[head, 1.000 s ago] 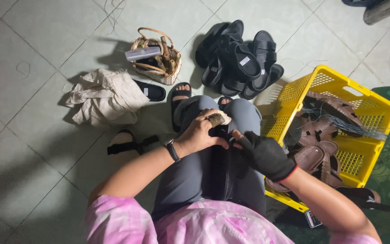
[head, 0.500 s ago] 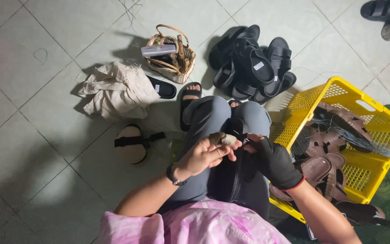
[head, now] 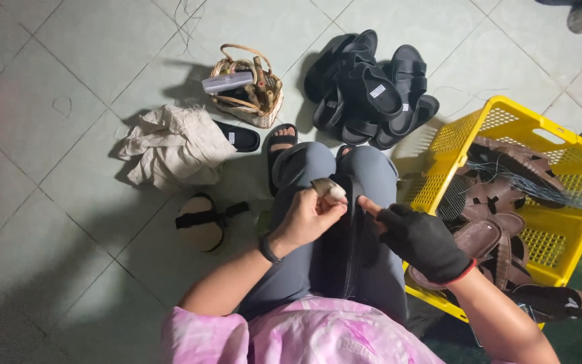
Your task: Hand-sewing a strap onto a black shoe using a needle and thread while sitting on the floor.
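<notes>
A black sandal lies lengthwise on the lap, between the knees, sole edge up. A small pale rag sits bunched at its far end, pinched against the strap.

Viewpoint: one camera on the person's head, above the lap
Direction: steeply down past the knees onto the tiled floor
Nearness: close to the left hand and right hand; floor things farther
Frame edges: yellow basket at right, pink top at the bottom
Shared view: single view only
</notes>
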